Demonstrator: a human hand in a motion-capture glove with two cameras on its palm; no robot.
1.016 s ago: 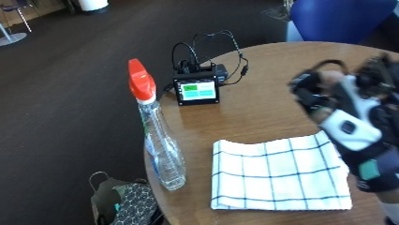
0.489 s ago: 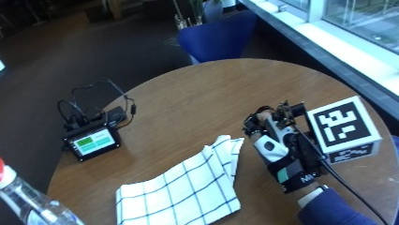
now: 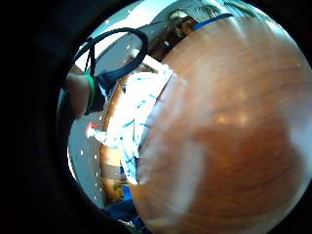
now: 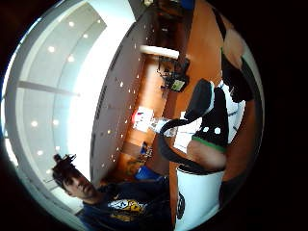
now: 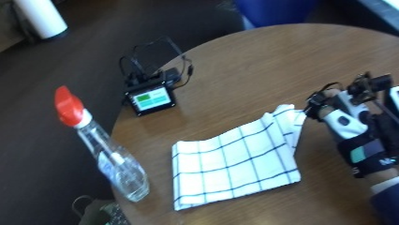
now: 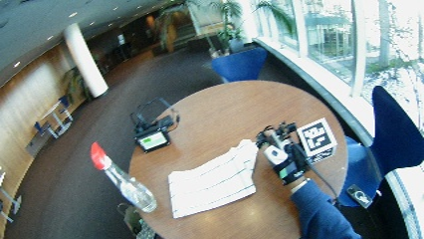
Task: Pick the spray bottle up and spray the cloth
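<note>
The fingers [image 5: 314,104] of the gloved right hand [image 5: 358,136] reach toward a lifted corner of the white cloth with thin blue checks [image 5: 233,164], but I cannot tell if they pinch it or only touch it. The hand sits on the round brown wooden table [image 5: 262,65], right beside the cloth. The rest of the cloth lies flat in the middle of the table.

The clear plastic spray bottle with a red top [image 5: 106,150] stands upright near the table's edge, on the far side of the cloth from the hand. Nobody holds it yet, so picking it up is the job to do now.

To do it well, I think the hand should go over the cloth, come at the bottle from the side, and wrap around its thin neck under the red top. The bottle is tall and close to the edge, so a bump could knock it to the floor.

A small black box with a green screen [image 5: 150,98] and wires sits well apart from the bottle. There is bare table between them.
</note>
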